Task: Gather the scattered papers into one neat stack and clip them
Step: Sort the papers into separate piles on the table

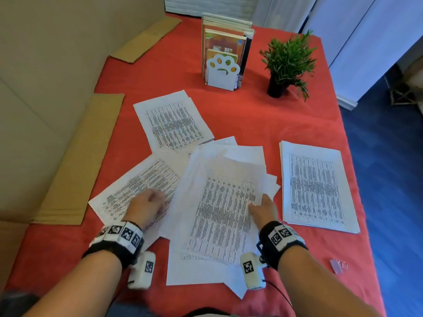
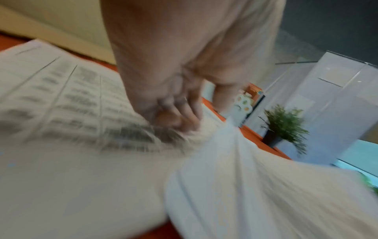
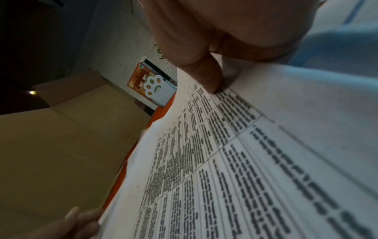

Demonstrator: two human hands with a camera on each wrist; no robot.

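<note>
Printed sheets lie scattered on the red tablecloth. My right hand pinches the right edge of the fanned central pile; its thumb presses on the top sheet and lifts that side. My left hand sits on the left sheet, where curled fingertips pinch it beside the pile's left edge. Another sheet lies farther back, and a squared stack lies to the right. A small silver binder clip rests near the table's right front edge.
A white paw-shaped bookend with books and a small potted plant stand at the back. Flat cardboard strips lie along the left edge, against a beige wall. Blue floor lies beyond the right edge.
</note>
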